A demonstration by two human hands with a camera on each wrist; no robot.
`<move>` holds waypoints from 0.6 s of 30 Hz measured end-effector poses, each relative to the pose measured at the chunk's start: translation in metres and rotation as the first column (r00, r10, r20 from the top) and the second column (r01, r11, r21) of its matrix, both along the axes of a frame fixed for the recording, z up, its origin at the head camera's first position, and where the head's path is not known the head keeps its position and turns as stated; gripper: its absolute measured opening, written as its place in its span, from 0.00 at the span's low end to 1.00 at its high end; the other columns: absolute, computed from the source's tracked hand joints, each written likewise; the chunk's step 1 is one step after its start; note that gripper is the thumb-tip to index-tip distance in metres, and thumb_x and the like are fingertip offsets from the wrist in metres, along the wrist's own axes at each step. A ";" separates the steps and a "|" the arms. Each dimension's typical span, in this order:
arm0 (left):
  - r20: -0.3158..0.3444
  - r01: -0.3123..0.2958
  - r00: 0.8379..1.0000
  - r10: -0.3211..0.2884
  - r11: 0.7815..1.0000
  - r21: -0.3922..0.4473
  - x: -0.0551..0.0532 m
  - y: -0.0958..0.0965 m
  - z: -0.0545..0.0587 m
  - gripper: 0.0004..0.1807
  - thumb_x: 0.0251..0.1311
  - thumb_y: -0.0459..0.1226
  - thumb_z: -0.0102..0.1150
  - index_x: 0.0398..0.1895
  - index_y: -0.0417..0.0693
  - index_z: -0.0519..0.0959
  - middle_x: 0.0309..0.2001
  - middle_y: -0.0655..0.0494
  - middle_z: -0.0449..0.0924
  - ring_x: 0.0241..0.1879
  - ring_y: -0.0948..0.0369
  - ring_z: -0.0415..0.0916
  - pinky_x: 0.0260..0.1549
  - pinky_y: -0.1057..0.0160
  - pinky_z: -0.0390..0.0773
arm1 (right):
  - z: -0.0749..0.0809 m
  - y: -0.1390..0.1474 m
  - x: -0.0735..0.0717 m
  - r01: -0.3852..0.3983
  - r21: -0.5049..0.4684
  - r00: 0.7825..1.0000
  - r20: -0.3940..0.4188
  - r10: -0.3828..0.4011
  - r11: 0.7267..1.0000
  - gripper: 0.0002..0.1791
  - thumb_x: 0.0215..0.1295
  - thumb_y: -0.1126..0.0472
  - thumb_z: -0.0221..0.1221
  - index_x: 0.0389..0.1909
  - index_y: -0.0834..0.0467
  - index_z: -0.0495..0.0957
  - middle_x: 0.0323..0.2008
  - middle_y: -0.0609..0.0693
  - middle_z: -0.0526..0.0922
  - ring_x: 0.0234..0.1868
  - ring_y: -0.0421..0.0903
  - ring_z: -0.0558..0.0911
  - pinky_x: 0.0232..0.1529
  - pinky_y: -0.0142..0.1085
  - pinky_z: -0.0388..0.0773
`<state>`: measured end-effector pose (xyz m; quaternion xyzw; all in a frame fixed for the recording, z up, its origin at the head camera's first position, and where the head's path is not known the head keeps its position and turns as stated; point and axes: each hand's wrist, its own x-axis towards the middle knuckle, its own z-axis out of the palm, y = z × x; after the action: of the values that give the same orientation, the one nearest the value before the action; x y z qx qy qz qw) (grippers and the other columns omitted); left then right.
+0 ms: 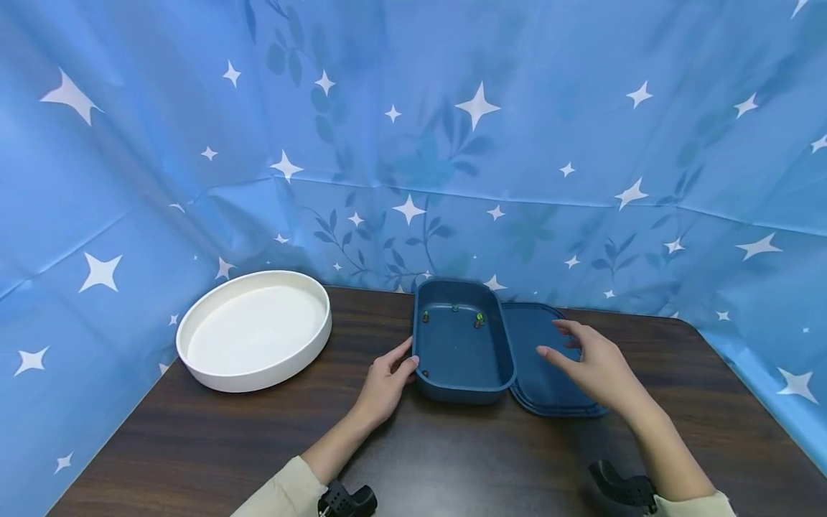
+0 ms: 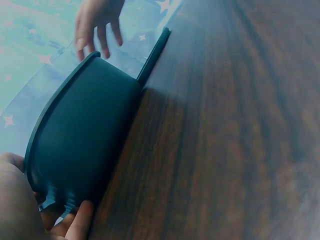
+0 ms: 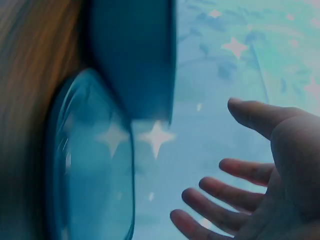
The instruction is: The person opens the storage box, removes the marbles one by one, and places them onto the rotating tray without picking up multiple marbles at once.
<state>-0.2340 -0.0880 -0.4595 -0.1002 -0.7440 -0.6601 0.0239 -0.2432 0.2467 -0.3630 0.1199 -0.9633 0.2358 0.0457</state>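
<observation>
Nearest the camera, two pale sleeves (image 1: 284, 492) at the bottom of the head view, with black wrist devices (image 1: 349, 499) alongside. Out from one, the left hand (image 1: 381, 391) — clamped on the near part of the left side of a container (image 1: 460, 394), thumb at the rim, fingers against the outer wall. Out from the other, the right hand (image 1: 601, 366), thumb and fingers spread well apart, raised over the right part of a lid (image 1: 555, 391) in the head view, clear of it in the right wrist view.

Dark blue container, deep, rectangular with rounded corners, smooth plain walls and a slim rim; upright at the middle of the worktop (image 1: 452, 467). Inside, a few small green and brown pieces (image 1: 480, 319) — two together by the right wall, others near the far and left walls, too tiny to identify. Flat on the worktop just to the right, the lid, in matching blue with a stepped edge.

Farther left, a round white tray (image 1: 255, 323), shallow-walled. Behind everything, blue cloth (image 1: 530, 136) printed with white stars and leafy sprigs.
</observation>
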 end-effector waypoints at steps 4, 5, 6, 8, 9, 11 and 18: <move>0.003 -0.008 1.000 0.008 1.000 0.001 0.002 -0.001 0.001 0.28 0.75 0.38 0.48 0.75 0.39 0.64 0.72 0.36 0.68 0.64 0.44 0.77 0.55 0.50 0.82 | 0.010 -0.025 -0.004 -0.020 -0.069 1.000 0.014 0.021 0.997 0.43 0.69 0.36 0.57 0.74 0.61 0.63 0.70 0.67 0.70 0.65 0.67 0.75 0.54 0.62 0.79; 0.003 -0.011 1.000 0.011 1.000 0.000 0.002 -0.002 0.001 0.28 0.75 0.38 0.48 0.75 0.39 0.64 0.72 0.36 0.68 0.63 0.44 0.77 0.55 0.51 0.82 | 0.011 -0.030 -0.006 -0.019 -0.093 1.000 0.014 0.020 0.995 0.43 0.69 0.36 0.57 0.75 0.61 0.62 0.70 0.66 0.69 0.66 0.67 0.74 0.55 0.62 0.79; 0.003 -0.012 1.000 0.012 1.000 -0.002 0.003 -0.002 0.001 0.28 0.75 0.38 0.48 0.75 0.39 0.64 0.72 0.36 0.68 0.63 0.44 0.77 0.55 0.51 0.82 | 0.011 -0.035 -0.007 -0.017 -0.126 1.000 0.015 0.019 0.992 0.43 0.70 0.37 0.57 0.75 0.60 0.62 0.71 0.66 0.68 0.67 0.67 0.73 0.55 0.62 0.78; 0.004 -0.011 1.000 0.011 1.000 -0.005 0.003 -0.003 0.001 0.28 0.75 0.39 0.49 0.75 0.40 0.64 0.72 0.36 0.67 0.63 0.44 0.77 0.55 0.51 0.82 | 0.004 -0.042 -0.013 -0.020 -0.202 1.000 0.005 0.022 0.979 0.42 0.70 0.38 0.57 0.76 0.58 0.60 0.73 0.64 0.66 0.69 0.66 0.71 0.58 0.62 0.77; 0.005 -0.010 1.000 0.011 1.000 -0.008 0.003 -0.002 0.001 0.28 0.75 0.39 0.49 0.75 0.40 0.64 0.72 0.37 0.67 0.63 0.44 0.77 0.55 0.51 0.82 | -0.002 -0.045 -0.015 -0.028 -0.235 1.000 -0.006 0.027 0.972 0.42 0.71 0.39 0.57 0.77 0.58 0.59 0.74 0.64 0.65 0.70 0.66 0.70 0.59 0.62 0.77; 0.004 -0.005 1.000 0.005 1.000 -0.006 0.002 -0.002 0.000 0.28 0.76 0.39 0.49 0.75 0.40 0.64 0.72 0.36 0.67 0.64 0.44 0.77 0.55 0.52 0.82 | -0.018 -0.050 -0.019 -0.041 -0.309 0.999 -0.005 0.041 0.950 0.41 0.72 0.42 0.57 0.78 0.58 0.56 0.76 0.64 0.61 0.72 0.66 0.67 0.62 0.62 0.74; -0.002 0.001 1.000 -0.001 1.000 -0.003 0.001 -0.001 0.000 0.28 0.75 0.39 0.49 0.75 0.39 0.64 0.72 0.36 0.67 0.64 0.45 0.76 0.55 0.52 0.82 | -0.056 -0.059 -0.024 -0.006 -0.508 0.994 0.094 0.062 0.861 0.42 0.74 0.57 0.57 0.81 0.54 0.46 0.80 0.63 0.51 0.78 0.67 0.57 0.70 0.62 0.65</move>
<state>-0.2335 -0.0891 -0.4595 -0.1011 -0.7449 -0.6590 0.0243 -0.2673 0.1877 -0.4192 0.1078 -0.8662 0.4876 0.0198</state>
